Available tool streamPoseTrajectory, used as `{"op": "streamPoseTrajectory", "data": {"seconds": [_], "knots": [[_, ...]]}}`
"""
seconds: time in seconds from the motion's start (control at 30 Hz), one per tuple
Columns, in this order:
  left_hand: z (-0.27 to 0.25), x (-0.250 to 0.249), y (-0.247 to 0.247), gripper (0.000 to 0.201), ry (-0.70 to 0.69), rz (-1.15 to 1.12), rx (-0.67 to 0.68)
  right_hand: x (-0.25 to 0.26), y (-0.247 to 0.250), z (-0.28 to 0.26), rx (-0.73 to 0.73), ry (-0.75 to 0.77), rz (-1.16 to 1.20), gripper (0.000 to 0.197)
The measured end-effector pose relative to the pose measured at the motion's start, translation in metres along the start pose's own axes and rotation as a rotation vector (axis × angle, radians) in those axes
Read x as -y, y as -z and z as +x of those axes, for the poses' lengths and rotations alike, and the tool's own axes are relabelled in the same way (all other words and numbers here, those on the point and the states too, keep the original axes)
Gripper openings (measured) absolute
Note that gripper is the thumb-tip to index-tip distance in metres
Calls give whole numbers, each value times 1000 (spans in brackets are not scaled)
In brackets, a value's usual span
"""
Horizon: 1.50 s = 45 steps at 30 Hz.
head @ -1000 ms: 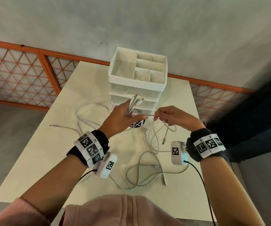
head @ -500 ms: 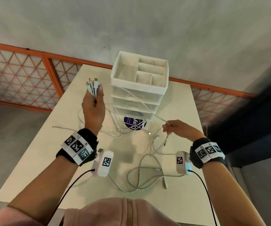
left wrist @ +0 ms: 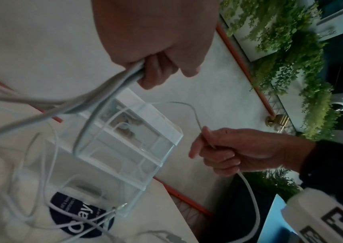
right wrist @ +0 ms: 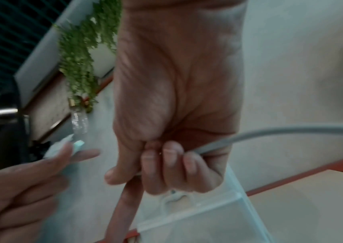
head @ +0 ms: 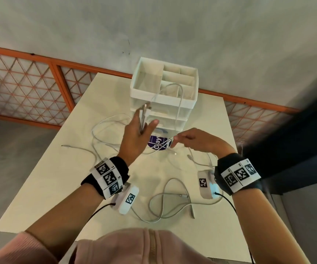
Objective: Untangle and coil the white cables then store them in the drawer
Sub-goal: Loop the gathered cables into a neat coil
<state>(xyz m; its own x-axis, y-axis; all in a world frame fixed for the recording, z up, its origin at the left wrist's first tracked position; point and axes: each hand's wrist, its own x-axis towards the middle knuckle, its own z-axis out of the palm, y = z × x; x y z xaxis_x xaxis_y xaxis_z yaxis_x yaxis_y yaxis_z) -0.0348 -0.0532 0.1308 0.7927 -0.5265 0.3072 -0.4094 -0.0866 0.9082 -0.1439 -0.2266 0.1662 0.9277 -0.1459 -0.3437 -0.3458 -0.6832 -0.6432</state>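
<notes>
White cable ends (head: 145,113) sit bunched in my left hand (head: 136,138), fingers curled round them, plugs pointing up just in front of the drawer unit (head: 164,100). My right hand (head: 197,142) pinches a single strand (left wrist: 195,115) that arcs up over the unit's open top tray. Other white cables (head: 165,204) lie looped and crossing on the table (head: 45,183), over a dark round sticker (head: 158,144). If I pull the strand hard, I judge it could snag on the tray rim and tip the unit, or tighten a knot among the crossed loops.
</notes>
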Motion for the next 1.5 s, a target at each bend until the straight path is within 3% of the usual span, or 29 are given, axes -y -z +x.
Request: {"op": "streamPoseTrajectory", "data": {"seconds": [0.13, 0.27, 0.4, 0.47, 0.53, 0.63, 0.73, 0.87, 1.0, 1.1, 1.2, 1.27, 1.4, 1.5], "knots": [[-2, 6, -5, 17, -15, -34, 335, 28, -2, -5, 172, 60, -2, 33], [-2, 13, 6, 5, 35, 11, 520, 26, 8, -10, 173, 84, 61, 30], [-4, 21, 11, 31, 40, 92, 673, 12, 6, -6, 117, 91, 108, 27], [-5, 24, 10, 25, -23, 163, 628, 3, 0, 2, 63, 83, 120, 24], [-3, 24, 14, 15, -77, 247, 500, -14, -4, 12, -21, 59, 114, 20], [3, 31, 26, 30, -98, 356, 342, -47, -9, 18, -137, 2, -5, 5], [10, 42, 37, 38, -114, 425, 226, -79, -18, 16, -236, -112, -24, 20], [12, 51, 35, 33, -69, 477, 141, -107, -32, 18, -400, -167, 56, 4], [15, 56, 36, 29, -28, 469, 56, -127, -44, 21, -472, -200, 191, 15], [18, 60, 37, 26, 7, 506, 16, -133, -48, 19, -536, -172, 225, 3], [18, 64, 34, 25, 54, 532, -17, -149, -53, 18, -662, -264, 269, 9], [17, 66, 31, 25, 84, 542, -16, -164, -61, 19, -640, -361, 108, 13], [15, 70, 22, 29, 162, 560, 57, -185, -80, 16, -379, -585, -10, 38], [13, 72, 18, 37, 156, 534, 109, -186, -84, 14, -403, -590, -44, 23]]}}
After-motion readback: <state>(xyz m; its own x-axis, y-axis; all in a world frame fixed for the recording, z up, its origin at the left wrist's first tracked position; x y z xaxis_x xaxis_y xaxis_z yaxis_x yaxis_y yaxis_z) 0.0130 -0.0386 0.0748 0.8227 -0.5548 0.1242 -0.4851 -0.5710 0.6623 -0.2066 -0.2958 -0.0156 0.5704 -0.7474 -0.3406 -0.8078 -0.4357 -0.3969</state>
